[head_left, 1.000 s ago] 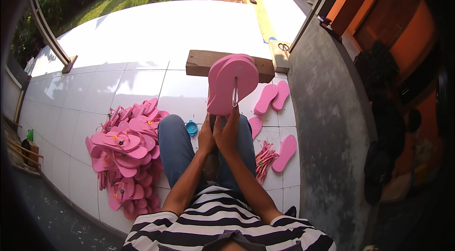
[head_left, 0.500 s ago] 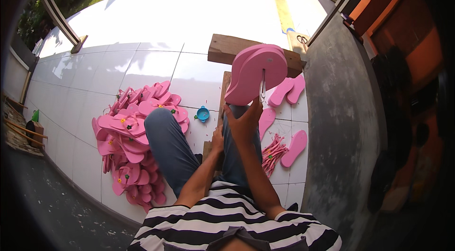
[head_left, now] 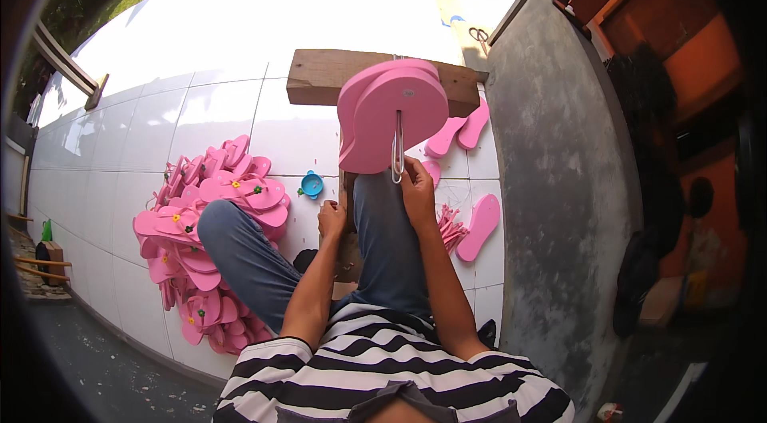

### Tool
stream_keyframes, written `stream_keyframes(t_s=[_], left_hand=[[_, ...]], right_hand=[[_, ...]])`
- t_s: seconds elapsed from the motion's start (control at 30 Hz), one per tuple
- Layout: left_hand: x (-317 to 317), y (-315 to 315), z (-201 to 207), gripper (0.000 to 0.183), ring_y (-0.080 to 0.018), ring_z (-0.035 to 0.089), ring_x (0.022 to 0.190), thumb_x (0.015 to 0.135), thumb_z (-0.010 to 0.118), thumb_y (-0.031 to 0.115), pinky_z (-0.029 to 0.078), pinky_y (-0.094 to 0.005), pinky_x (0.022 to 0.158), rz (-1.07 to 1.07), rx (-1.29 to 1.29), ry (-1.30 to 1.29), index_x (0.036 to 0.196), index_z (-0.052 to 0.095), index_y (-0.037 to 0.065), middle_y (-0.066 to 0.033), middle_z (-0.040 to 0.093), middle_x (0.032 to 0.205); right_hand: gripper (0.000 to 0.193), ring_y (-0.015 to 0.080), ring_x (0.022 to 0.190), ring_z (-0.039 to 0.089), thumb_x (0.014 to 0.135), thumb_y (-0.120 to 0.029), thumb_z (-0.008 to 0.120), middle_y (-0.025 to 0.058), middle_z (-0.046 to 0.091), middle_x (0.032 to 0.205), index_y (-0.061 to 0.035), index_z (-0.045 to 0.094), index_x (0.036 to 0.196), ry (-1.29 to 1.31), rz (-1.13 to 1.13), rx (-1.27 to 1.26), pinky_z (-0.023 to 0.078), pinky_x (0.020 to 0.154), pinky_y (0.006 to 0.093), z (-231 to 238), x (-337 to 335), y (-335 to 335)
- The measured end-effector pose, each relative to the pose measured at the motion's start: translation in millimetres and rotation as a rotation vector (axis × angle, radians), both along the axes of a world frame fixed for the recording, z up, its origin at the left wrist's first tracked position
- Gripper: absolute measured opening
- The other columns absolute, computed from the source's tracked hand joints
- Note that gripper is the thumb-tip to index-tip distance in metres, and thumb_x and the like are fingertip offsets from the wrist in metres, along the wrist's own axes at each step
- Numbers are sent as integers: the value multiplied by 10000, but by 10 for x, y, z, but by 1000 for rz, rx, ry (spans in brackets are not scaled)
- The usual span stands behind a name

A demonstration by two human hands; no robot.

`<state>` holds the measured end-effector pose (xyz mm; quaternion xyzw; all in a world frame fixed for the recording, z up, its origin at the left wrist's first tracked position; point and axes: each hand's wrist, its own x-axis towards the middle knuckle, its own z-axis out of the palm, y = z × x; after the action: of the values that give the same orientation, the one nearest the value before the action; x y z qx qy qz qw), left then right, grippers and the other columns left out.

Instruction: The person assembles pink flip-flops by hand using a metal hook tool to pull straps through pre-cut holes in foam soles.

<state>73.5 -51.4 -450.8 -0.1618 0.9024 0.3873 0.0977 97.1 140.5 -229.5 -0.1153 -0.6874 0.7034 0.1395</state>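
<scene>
Two stacked pink flip-flop soles (head_left: 399, 115) stand tilted against a wooden beam in front of me. A long looped metal tool (head_left: 398, 147) sticks out of the front sole. Right beside the tool's lower end is my right hand (head_left: 418, 193), its fingers curled together; what they pinch, if anything, does not show. My left hand (head_left: 331, 219) is closed beside the wooden upright under the soles, and its fingers are partly hidden. Left of my knee lies a big heap of pink flip-flops (head_left: 188, 223) with small flowers on their straps.
The wooden beam (head_left: 319, 78) lies crosswise ahead. A small blue bowl (head_left: 311, 184) rests on the white tiles. At right are loose pink soles (head_left: 479, 227) and a bundle of pink straps (head_left: 450, 230). Scissors (head_left: 478, 35) lie farther off, near a low grey wall (head_left: 559, 183).
My right hand has shifted from below the soles to the right of the metal tool, and its spread fingers have curled in. My left hand has come out left of the wood. The view has shifted.
</scene>
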Motion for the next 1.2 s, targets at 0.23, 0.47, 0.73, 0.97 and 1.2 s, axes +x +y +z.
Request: stream_keyframes(t_s=[0.23,0.47,0.73,0.97,1.2], left_hand=[[286,147,689,278,-448,622,944,922,449,115,497,-508,823,-393,-89,188,1134,573,-17,-248,644,1033],[556,11,1309,160,-453,649,842,884,486,49,532,-512,730,-687,-144,100,1011,550,-24,-224,656,935],[801,-3,2583,104,-343,658,664,894,574,140,501,-450,576,-721,-167,267,881,573,36,-154,634,711],[783,984,2774,165,-304,633,661,914,606,219,482,-414,577,-900,457,455,975,604,66,-126,633,764],[911,1518,2121,519,-236,592,1129,809,662,251,505,-358,803,-1391,-131,697,1295,542,113,-99,569,1282]], right_hand=[[414,377,983,596,854,-266,607,198,592,1049,-5,526,1165,-864,-370,1008,480,867,465,-2537,1223,535],[455,390,1027,611,847,-244,597,234,595,1121,-3,478,1215,-900,-331,1188,488,889,452,-3438,1448,769],[414,386,1050,613,880,-203,557,246,589,1163,-5,462,1230,-920,-322,1046,497,885,428,-2746,1328,706],[303,295,1056,626,988,-178,445,197,589,1194,-19,451,1247,-407,-397,241,513,837,355,-2058,1354,646],[290,138,962,594,982,-214,466,85,595,1118,-62,505,1226,-219,-327,-539,509,758,298,-799,1825,809]])
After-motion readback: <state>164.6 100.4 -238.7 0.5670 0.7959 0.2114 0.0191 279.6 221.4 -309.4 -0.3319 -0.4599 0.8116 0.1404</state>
